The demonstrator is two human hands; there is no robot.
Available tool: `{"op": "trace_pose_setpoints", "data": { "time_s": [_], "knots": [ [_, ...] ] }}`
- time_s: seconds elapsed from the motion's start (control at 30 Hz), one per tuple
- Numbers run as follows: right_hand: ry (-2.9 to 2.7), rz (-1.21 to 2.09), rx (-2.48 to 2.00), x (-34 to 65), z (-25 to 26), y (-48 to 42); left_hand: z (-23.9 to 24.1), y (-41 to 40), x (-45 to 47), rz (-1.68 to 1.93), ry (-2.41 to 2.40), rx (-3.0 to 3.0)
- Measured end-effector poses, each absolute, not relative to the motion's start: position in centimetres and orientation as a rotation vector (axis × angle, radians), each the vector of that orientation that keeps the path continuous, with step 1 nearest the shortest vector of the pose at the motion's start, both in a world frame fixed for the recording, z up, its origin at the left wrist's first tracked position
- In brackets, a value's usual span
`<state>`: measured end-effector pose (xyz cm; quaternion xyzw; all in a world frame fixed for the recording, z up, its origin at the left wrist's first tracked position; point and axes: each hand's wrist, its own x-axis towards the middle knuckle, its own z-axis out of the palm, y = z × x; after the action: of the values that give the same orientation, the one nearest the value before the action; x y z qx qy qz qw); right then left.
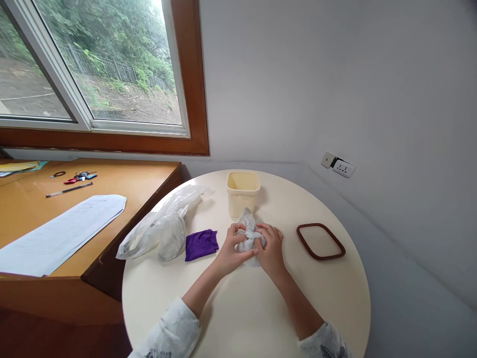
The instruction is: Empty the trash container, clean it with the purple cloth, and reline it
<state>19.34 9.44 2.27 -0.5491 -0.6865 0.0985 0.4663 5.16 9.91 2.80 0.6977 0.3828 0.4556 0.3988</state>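
Note:
Between my two hands is a bunched-up, thin translucent plastic bag (246, 219), gathered and twisted at its middle. My left hand (234, 251) has its fingers curled round the bag's left side. On the right side my right hand (271, 248) grips the same bag, with its thumb and fingers pressed into the gathered plastic. Just beyond the bag stands a cream-coloured square plastic bin (240, 201), upright and without a lid. A folded purple cloth (201, 244) lies flat to the left of my left hand.
More clear plastic bags (167, 226) lie crumpled on the round white table (242, 313) at the left. A brown rounded square frame (321, 241) rests at the right. A wooden desk (149, 174) holds papers (70, 233), a pen (69, 190) and keys (82, 176).

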Motion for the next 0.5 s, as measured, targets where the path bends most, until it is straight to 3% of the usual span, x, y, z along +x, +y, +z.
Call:
{"op": "trace_pose_setpoints", "data": {
  "time_s": [0.27, 0.5],
  "knots": [
    [-1.651, 0.387, -1.270, 19.4, 2.2, 9.5, 2.7, 10.1, 4.6, 1.149, 1.136, 1.947],
    [-1.655, 0.261, -1.296, 19.1, 2.4, 9.4, 3.6, 10.4, 4.0, 1.081, 0.828, 1.587]
  ]
}}
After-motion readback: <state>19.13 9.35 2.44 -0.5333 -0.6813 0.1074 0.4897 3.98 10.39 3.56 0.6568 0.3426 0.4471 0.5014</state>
